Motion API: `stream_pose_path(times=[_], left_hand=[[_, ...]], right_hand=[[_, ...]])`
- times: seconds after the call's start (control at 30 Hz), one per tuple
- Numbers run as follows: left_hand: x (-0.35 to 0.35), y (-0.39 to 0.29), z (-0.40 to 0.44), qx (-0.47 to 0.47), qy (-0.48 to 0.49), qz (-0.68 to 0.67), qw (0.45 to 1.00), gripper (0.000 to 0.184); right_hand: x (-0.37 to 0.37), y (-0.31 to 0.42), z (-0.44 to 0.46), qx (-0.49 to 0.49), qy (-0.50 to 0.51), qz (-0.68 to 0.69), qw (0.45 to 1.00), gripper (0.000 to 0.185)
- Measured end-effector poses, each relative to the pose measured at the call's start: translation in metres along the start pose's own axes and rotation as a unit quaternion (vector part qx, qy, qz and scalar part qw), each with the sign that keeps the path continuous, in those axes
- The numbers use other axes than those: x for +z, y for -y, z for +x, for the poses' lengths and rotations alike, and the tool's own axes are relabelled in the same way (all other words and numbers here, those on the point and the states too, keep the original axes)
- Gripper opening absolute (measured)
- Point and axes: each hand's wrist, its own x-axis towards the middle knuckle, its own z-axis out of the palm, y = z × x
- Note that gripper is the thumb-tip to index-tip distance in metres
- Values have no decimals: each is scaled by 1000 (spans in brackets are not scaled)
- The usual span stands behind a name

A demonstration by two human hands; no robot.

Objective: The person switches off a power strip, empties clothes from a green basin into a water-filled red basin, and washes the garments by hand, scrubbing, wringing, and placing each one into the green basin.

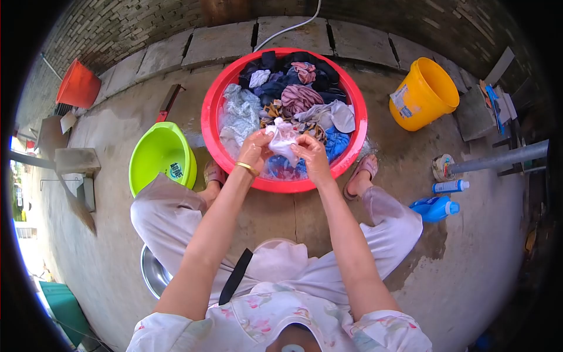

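Over the six-o'clock side of the round red plastic tub (285, 186), fingers of my left hand (254, 151) and right hand (314, 157) pinch a small pale-pink cloth (282, 138), seemingly spreading it; turning it would need one firm hold.

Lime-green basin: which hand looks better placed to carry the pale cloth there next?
Left, probably. The left hand grips the pale cloth on the side toward the lime-green basin; the right hand grips it too but would have to reach across.
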Motion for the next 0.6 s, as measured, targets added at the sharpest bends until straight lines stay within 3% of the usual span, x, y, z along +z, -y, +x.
stream_pose_path(times=[0.17, 0.23, 0.27, 0.3, 0.37, 0.4, 0.47, 0.5, 0.53, 0.57, 0.6], left_hand=[[21, -25, -13, 58, -11, -10, 998, 50], [26, -36, -23, 49, 40, 18, 998, 61], [28, -41, -29, 55, 27, 3, 998, 66], [26, -46, -34, 54, 24, 5, 998, 66], [15, -58, -41, 77, 3, -11, 997, 63], [6, -66, -42, 93, 19, -26, 995, 59], [-15, -76, -37, 127, 17, -38, 991, 59], [-23, -77, -33, 144, 10, -19, 989, 61], [-31, -75, -32, 147, 6, -21, 989, 61], [-38, -73, -29, 107, -9, 8, 994, 63], [-39, -77, -25, 66, -20, 41, 997, 66]], right_hand=[[1, -26, -12, 77, 90, -58, 991, 20], [12, -38, -18, 170, 188, -51, 966, 30], [15, -48, -17, 145, 197, -132, 960, 38], [19, -56, -17, 146, 199, -129, 960, 38], [25, -71, -16, -9, 129, -173, 976, 36], [28, -62, -15, -9, 130, -171, 977, 36], [38, -29, -15, -60, 130, -440, 887, 35], [40, -24, -17, -62, 134, -439, 886, 35], [43, -21, -24, -142, 149, -485, 850, 33], [45, -21, -29, -221, 160, -526, 806, 31], [44, -30, -31, -224, 156, -525, 806, 31]])
